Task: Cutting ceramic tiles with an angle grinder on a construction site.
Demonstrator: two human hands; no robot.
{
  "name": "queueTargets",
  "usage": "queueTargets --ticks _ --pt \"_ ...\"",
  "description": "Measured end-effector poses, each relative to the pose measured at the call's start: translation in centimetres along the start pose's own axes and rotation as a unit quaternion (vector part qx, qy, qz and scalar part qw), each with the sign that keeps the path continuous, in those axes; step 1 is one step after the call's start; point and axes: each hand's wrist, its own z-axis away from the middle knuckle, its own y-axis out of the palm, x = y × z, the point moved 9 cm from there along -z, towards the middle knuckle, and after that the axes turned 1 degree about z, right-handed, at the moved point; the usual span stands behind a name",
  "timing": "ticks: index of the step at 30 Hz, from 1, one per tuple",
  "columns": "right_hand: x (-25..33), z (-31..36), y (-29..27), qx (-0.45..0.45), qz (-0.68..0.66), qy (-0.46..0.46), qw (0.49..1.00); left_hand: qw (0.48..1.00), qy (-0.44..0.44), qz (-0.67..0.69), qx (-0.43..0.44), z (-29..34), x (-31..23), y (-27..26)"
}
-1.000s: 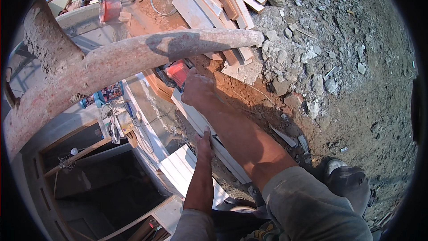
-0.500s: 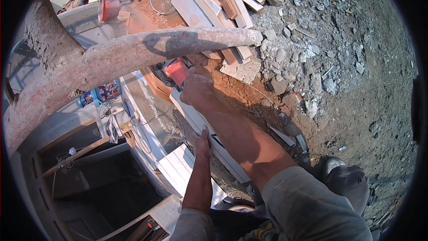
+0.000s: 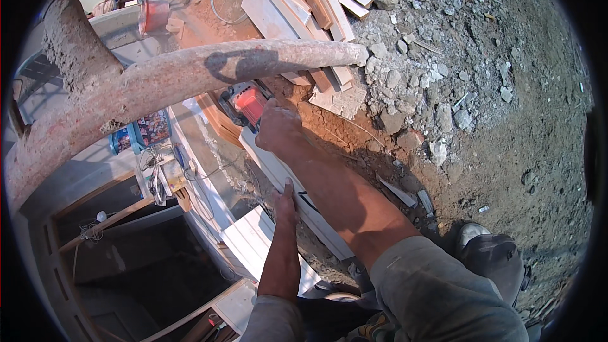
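My right hand (image 3: pixel 279 127) is wrapped round a red and black handheld power saw (image 3: pixel 247 102), at the far end of a long white board (image 3: pixel 321 221). Its blade does not show. The board slants from the saw down toward my body, and part of it is hidden under my right forearm. My left hand (image 3: pixel 285 201) grips the near edge of that board partway along, thumb on top and the other fingers out of sight. A short dark mark crosses the board beside the thumb. White grooved panels (image 3: pixel 253 239) lie under and left of my left forearm.
A thick, crusted pipe (image 3: pixel 158 79) crosses just beyond the saw. Behind it lies a stack of planks (image 3: pixel 304 0); rubble (image 3: pixel 437 69) spreads to the right. At lower left is a dark framed opening (image 3: pixel 152 259), with cables (image 3: pixel 156 161) and blue boxes (image 3: pixel 149 132) near it.
The view has shifted slightly, and a little more of the saw shows below the pipe. Both hands keep their holds on the saw and the board.
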Motion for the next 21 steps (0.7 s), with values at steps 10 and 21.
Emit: queueTargets --ticks 10,21 --pt "-0.4 0.0 0.2 -0.007 0.013 0.005 1.000 1.000 0.005 0.001 0.018 0.0 0.0 0.3" --pt "-0.6 0.6 -0.5 0.004 -0.002 0.001 1.000 1.000 0.006 0.006 0.008 0.5 -0.4 0.8"
